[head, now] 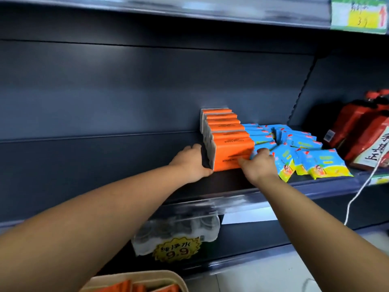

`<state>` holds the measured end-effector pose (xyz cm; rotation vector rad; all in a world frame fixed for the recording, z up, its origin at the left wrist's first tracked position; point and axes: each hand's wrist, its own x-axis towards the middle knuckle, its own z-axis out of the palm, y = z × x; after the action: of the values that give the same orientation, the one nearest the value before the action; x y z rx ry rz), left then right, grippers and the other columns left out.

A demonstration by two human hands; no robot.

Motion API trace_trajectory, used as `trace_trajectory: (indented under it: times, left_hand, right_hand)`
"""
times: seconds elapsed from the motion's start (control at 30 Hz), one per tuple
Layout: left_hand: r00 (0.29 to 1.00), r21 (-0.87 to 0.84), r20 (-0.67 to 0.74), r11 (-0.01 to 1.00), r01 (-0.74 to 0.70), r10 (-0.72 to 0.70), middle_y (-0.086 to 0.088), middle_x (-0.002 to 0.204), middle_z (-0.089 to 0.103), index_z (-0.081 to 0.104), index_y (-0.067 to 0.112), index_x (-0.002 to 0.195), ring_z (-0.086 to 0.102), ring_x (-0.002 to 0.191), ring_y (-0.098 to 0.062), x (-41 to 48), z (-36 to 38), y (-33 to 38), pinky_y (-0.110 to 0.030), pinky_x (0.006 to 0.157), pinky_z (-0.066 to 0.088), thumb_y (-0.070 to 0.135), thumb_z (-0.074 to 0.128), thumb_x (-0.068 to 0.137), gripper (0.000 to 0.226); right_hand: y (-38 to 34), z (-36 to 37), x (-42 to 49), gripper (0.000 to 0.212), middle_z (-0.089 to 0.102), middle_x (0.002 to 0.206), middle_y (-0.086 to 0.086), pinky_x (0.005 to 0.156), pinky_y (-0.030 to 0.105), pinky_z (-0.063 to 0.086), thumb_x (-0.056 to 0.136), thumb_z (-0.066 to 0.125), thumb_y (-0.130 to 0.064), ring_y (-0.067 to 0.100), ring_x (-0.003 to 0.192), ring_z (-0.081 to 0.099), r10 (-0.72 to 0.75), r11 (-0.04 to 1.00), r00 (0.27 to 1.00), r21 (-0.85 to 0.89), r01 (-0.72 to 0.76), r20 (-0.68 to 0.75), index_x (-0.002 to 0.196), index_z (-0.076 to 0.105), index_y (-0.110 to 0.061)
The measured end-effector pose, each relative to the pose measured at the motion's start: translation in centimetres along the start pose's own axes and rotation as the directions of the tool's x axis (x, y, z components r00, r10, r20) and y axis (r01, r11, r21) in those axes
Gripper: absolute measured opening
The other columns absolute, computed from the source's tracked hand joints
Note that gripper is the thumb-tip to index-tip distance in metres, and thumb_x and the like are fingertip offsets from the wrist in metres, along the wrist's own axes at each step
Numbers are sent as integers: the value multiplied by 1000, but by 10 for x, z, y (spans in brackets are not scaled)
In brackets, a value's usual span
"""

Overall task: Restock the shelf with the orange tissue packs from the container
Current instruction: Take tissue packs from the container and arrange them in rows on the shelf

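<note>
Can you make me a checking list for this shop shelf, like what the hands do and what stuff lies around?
Surface: dark shelf, bare left of the packs.
Job's things: orange tissue packs in a front-to-back row; more in the container below.
Clutter: blue packets scattered right beside the row; red packages farther right.
Hands: left hand grips the front packs' left end, right hand the right end.
Cables: white cord hanging at right.
Surroundings: wrapped water bottles on the lower shelf; price tag above.
</note>
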<state>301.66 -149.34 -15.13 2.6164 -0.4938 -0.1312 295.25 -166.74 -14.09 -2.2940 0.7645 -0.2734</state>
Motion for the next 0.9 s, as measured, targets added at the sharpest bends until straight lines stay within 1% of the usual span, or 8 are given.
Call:
trace_trajectory:
  times: [0.2, 0.27, 0.37, 0.5, 0.57, 0.67, 0.8, 0.9]
  left_hand:
    - [995, 252, -90, 968, -14, 38, 2, 124, 57, 50, 25, 127, 58, 108, -22, -88, -59, -57, -38, 87, 51, 45, 61, 87, 46]
    - [992, 336, -117, 942, -9, 51, 2, 121, 58, 52, 25, 124, 59, 104, -22, -122, -73, -78, -39, 83, 53, 46, 59, 88, 42]
    - [990, 421, -120, 907, -12, 70, 1, 118, 56, 51, 24, 125, 59, 102, -24, -170, -85, -104, -36, 77, 52, 46, 56, 90, 42]
    - [995, 480, -84, 877, 2, 44, 1, 115, 57, 53, 24, 120, 60, 103, -25, -234, -81, -138, -36, 74, 50, 46, 52, 90, 37]
    - [1000, 484, -13, 875, 3, 4, 1, 115, 59, 55, 24, 115, 61, 104, -24, -263, -71, -158, -35, 74, 51, 45, 52, 89, 34]
    - [969, 526, 204, 851, 10, -137, 0, 112, 60, 55, 22, 115, 60, 101, -24, -297, -48, -190, -36, 73, 51, 44, 53, 88, 35]
    - [820, 466, 506, 885, 1, -267, -3, 123, 57, 54, 27, 126, 56, 112, -24, -321, -23, -228, -39, 90, 51, 39, 59, 81, 47]
    - [730, 366, 625, 930, 40, -277, -4, 134, 49, 46, 30, 135, 51, 119, -24, -327, -17, -242, -39, 97, 48, 39, 64, 78, 61]
  right_hand:
    - [13, -9, -36, 67, 51, 131, 28, 98, 42, 42, 82, 66, -40, 41, 121, 50, -39, 969, 999, -243, 46, 33, 127, 46, 5]
    - [9, -6, -58, 64, 53, 125, 30, 95, 44, 44, 81, 67, -41, 43, 116, 53, -115, 936, 992, -328, 128, 58, 121, 50, 6]
    - [-7, 1, -96, 60, 50, 123, 29, 95, 45, 41, 84, 69, -38, 46, 113, 51, -263, 861, 958, -421, 286, 113, 122, 47, 2]
    - [-30, 26, -153, 57, 48, 126, 19, 95, 44, 45, 84, 66, -40, 41, 116, 49, -384, 734, 864, -460, 499, 325, 126, 46, -8]
    - [-37, 45, -184, 56, 49, 127, 14, 95, 43, 46, 85, 63, -43, 36, 118, 50, -403, 664, 801, -462, 589, 442, 129, 45, -13]
    - [-36, 75, -229, 55, 48, 131, 7, 94, 39, 46, 85, 59, -44, 30, 120, 50, -395, 565, 697, -439, 698, 599, 132, 42, -20]
    - [-17, 122, -274, 54, 51, 130, 6, 92, 40, 48, 87, 56, -48, 28, 116, 52, -277, 539, 586, -381, 751, 762, 131, 42, -20]
    - [-3, 154, -293, 69, 52, 132, 7, 98, 40, 45, 83, 53, -64, 30, 120, 53, -166, 536, 548, -392, 748, 820, 135, 42, -20]
